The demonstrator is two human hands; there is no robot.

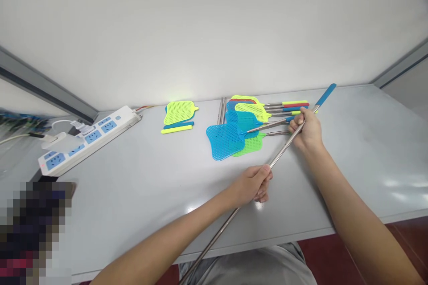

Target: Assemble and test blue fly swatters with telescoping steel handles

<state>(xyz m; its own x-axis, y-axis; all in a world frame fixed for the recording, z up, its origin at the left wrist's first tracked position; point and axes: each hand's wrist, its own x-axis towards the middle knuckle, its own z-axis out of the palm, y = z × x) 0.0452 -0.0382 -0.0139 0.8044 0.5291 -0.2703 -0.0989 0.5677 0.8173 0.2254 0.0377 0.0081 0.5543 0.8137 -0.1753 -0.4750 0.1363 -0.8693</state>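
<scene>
A long metal telescopic rod [282,150] with a blue grip [326,95] slants across my front, its lower end passing over the table edge and out of view. Around its middle, my left hand [250,183] is closed. Higher up, just below the blue grip, my right hand [309,131] also wraps the rod. Behind the hands lies a pile of fly swatters: a blue swatter [225,141] on top, a green one [250,144] partly under it, and a yellow one [251,111] farther back. My right hand partly hides their handles.
To the left lie a loose yellow swatter head [179,112] and a yellow grip [177,129] beside a blue one. Two thin metal rods [222,110] rest near the wall. A white power strip [92,140] with plugs stands at the table's left. A wall [200,31] closes the back.
</scene>
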